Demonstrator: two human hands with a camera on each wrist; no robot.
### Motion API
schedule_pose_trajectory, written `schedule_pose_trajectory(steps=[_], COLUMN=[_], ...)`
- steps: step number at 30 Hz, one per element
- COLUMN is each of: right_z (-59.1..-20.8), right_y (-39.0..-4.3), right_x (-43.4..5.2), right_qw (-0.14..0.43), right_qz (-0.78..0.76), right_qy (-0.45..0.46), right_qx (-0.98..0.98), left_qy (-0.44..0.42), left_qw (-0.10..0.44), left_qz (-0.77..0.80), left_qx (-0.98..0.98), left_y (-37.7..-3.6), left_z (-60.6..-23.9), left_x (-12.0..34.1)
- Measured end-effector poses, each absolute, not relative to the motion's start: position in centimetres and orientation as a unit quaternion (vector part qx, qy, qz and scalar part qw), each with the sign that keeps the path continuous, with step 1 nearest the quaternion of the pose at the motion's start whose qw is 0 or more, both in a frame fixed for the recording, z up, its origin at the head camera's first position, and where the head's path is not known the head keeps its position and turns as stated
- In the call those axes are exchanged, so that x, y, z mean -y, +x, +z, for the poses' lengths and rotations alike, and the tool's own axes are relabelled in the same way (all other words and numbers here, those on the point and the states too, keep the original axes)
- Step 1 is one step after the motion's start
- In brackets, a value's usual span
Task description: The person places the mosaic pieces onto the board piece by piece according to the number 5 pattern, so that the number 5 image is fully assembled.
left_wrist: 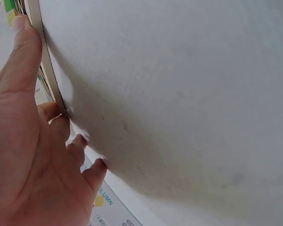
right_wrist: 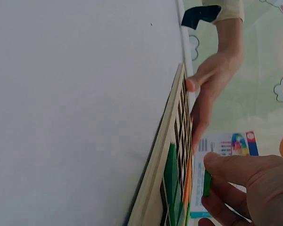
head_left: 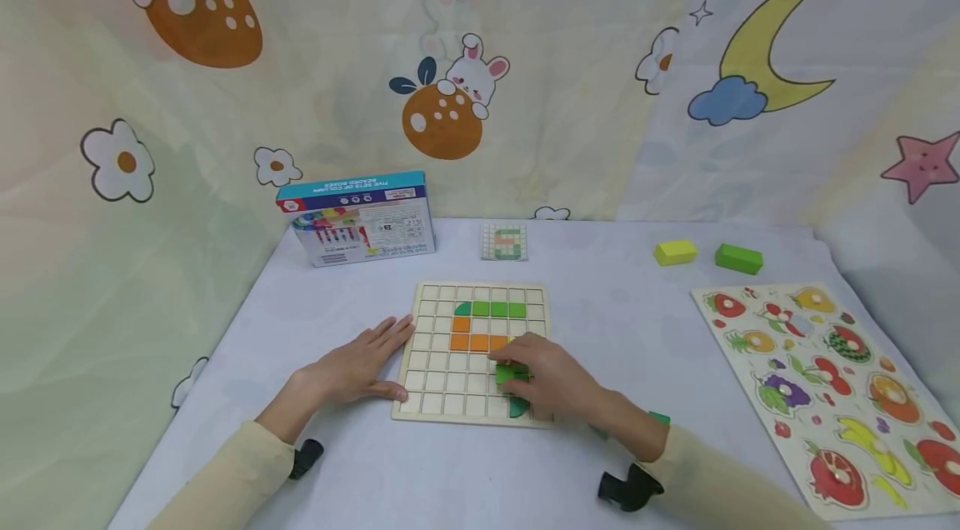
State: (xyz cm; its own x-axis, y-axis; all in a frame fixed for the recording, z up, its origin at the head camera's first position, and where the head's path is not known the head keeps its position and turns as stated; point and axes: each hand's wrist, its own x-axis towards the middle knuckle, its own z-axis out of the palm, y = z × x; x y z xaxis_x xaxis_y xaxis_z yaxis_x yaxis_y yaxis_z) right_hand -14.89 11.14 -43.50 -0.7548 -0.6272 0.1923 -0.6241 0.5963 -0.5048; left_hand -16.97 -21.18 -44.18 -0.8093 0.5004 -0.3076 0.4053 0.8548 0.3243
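1. Head view. I see the left hand (head_left: 358, 367) lying flat with straight fingers against the 9 o'clock edge of the grid board (head_left: 474, 352), steadying it on the surface (head_left: 615, 330). The right hand (head_left: 551, 380) pinches a green tile (head_left: 510, 373) over the board's 4 o'clock corner, just above a dark green quarter-round piece (head_left: 517, 407) already seated there. Orange tiles (head_left: 478, 340) and a green row (head_left: 498, 309) fill the cells toward 12 o'clock. A pattern card (head_left: 504, 241) lies beyond the board, a toy box (head_left: 358, 219) at 10 o'clock, two loose blocks (head_left: 708, 255) at 2 o'clock, and a fruit puzzle (head_left: 832, 388) at 3 o'clock.

2. Left wrist view. The left thumb (left_wrist: 23, 52) presses the board's rim (left_wrist: 45, 61); the fingers are relaxed and hold nothing. I judge that, if this pressure slackens, the board could slide while the tile is pushed in.

3. Right wrist view. The right fingers (right_wrist: 240, 172) grip the green tile (right_wrist: 206, 183) edge-on above the cells. I judge that a tilted tile may jam on a cell wall or nudge seated neighbours out of place.
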Motion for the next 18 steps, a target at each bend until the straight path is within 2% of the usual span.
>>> schedule_pose_trajectory(steps=[8, 18], right_z=[-44.1, -44.6], right_y=[-15.1, -14.8], right_x=[-5.0, -3.9], right_qw=[0.023, 0.006], right_qz=[-0.239, -0.206], right_qy=[-0.368, -0.358], right_qx=[-0.898, -0.911], left_qy=[0.245, 0.244], left_qw=[0.193, 0.189], left_qz=[0.121, 0.116], left_qx=[-0.943, -0.944], left_y=[-16.9, -16.9], left_z=[-44.2, -44.2], left_x=[21.3, 21.2])
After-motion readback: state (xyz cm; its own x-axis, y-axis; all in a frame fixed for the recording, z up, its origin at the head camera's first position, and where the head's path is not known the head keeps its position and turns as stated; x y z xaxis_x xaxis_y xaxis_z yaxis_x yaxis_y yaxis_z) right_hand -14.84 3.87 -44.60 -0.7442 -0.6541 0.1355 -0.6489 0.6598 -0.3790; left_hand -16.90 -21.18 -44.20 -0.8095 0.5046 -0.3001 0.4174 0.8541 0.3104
